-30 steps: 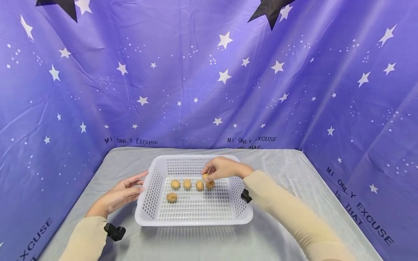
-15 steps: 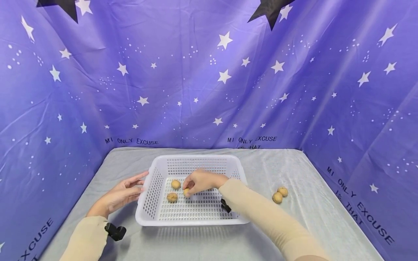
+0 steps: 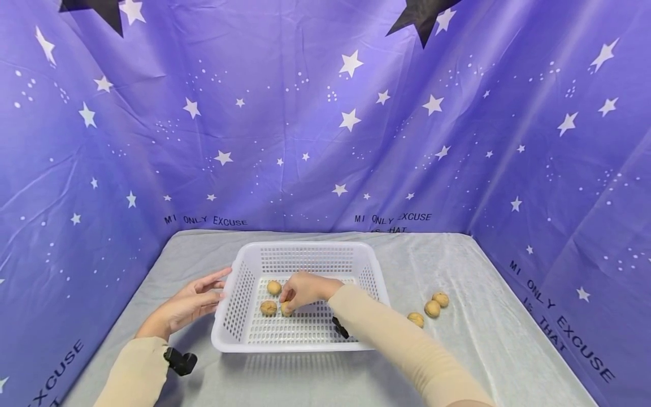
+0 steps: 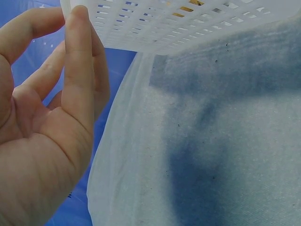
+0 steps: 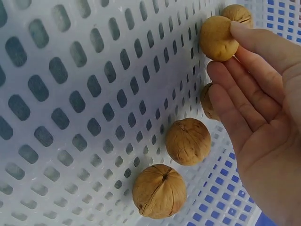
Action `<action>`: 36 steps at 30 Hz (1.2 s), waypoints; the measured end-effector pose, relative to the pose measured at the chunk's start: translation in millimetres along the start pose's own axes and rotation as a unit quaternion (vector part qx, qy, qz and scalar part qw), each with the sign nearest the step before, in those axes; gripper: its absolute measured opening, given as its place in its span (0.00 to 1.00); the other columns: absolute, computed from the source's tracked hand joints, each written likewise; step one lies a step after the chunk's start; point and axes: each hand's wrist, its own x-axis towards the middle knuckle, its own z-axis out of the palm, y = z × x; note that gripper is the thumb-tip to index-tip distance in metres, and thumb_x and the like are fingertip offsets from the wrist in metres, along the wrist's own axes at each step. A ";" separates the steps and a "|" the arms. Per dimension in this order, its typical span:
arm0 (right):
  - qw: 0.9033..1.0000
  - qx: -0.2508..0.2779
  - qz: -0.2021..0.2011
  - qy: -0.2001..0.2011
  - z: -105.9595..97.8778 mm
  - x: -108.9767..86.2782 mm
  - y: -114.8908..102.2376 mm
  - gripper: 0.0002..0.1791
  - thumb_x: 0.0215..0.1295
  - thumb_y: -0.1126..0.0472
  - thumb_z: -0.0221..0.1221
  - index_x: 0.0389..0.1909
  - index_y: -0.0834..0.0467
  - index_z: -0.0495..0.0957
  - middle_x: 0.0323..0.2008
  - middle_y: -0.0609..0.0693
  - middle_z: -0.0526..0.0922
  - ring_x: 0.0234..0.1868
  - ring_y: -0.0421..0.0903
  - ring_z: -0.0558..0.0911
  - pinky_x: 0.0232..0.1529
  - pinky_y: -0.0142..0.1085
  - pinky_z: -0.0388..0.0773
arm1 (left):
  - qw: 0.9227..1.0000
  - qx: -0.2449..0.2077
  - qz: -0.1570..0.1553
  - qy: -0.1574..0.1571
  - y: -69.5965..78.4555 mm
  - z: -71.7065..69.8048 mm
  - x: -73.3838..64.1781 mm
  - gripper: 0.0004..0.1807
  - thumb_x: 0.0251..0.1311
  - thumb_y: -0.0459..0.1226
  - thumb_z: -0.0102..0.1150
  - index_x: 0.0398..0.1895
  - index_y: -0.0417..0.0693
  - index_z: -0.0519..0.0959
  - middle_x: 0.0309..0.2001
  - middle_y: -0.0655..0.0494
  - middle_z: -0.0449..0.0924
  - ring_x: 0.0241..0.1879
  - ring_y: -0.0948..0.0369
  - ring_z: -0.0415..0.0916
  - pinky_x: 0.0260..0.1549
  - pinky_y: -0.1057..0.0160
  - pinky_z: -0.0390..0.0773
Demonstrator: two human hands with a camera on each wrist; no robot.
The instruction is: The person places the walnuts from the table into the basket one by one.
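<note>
A white plastic basket (image 3: 295,348) with slotted walls sits on the cloth-covered table. Inside it, at the left, lie a walnut (image 3: 274,288) and a darker walnut (image 3: 268,308). My right hand (image 3: 305,289) reaches in and pinches a pale walnut (image 5: 218,40) low over the basket floor, close beside the darker one. More walnuts (image 5: 188,141) in the basket show in the right wrist view; my hand and sleeve hide these in the head view. With fingers nearly straight, my left hand (image 3: 185,302) touches the basket's left rim.
On the table to the right of the basket lie several walnuts (image 3: 432,308), one partly behind my right sleeve (image 3: 396,345). A purple star-printed curtain (image 3: 315,113) hangs around the back and sides of the grey table cloth (image 3: 488,316).
My right hand has moved left and nearer inside the basket, the pale walnut between its fingers. As the arm shifted, walnuts outside on the right came into view. My left hand has stayed put.
</note>
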 end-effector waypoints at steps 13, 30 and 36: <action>1.000 -0.028 -0.007 -0.003 -1.1 0.2 -3.2 0.16 0.60 0.59 0.72 0.49 0.58 0.86 0.40 0.41 0.86 0.39 0.30 0.80 0.44 0.21 0.76 | 1.000 0.000 0.000 -0.003 -0.9 -0.7 1.4 0.39 0.69 0.26 0.55 0.80 0.42 0.50 0.61 0.47 0.69 0.55 0.56 0.78 0.54 0.55 0.79; 1.000 -0.008 -0.015 0.002 -57.3 -37.2 -10.2 0.21 0.64 0.60 0.67 0.57 0.58 0.82 0.53 0.52 0.84 0.51 0.43 0.82 0.53 0.33 0.78 | 1.000 0.008 -0.003 0.003 -2.0 -1.6 -0.4 0.39 0.70 0.27 0.55 0.80 0.43 0.50 0.62 0.44 0.67 0.56 0.55 0.77 0.55 0.54 0.79; 1.000 -0.001 -0.007 0.024 -77.7 -60.1 -0.4 0.21 0.64 0.61 0.67 0.58 0.57 0.81 0.54 0.49 0.83 0.53 0.44 0.81 0.56 0.36 0.77 | 1.000 0.009 -0.003 0.001 -1.4 -1.3 -1.2 0.40 0.70 0.27 0.55 0.80 0.43 0.49 0.62 0.45 0.68 0.56 0.55 0.77 0.55 0.54 0.79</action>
